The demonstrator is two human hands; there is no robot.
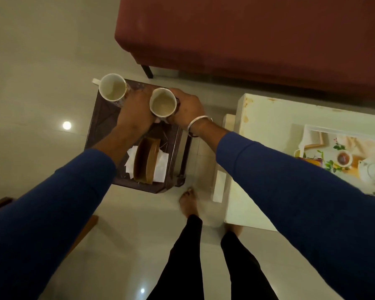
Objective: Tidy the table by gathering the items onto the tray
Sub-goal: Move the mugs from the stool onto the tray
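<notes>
2 mugs were in the person's hands above a small dark brown counter [100, 124]. The left hand [136, 113] held the left mug [113, 90], a pale mug with a flowered side and its white handle pointing away to the left; the fingers themselves were hidden under the hand, so how they wrapped it could not be told exactly. The right hand [187, 108], with a silver bangle [200, 123] at the wrist, gripped the right mug [162, 103] from its right side, fingers curled round the wall. Both mugs stood upright, mouths open to the camera, just beside each other.

On the near part of the dark counter sat a brown napkin holder [146, 160] with white napkins [161, 167] spread under it.

To the right stood a white counter [266, 118], and on it lay the tray [312, 135], white-rimmed with a printed tea scene, partly covered by the right sleeve. The mugs were well apart from that tray.

A dark red sofa [247, 40] filled the far side, and bare feet stood on the pale tiled floor [30, 83].
</notes>
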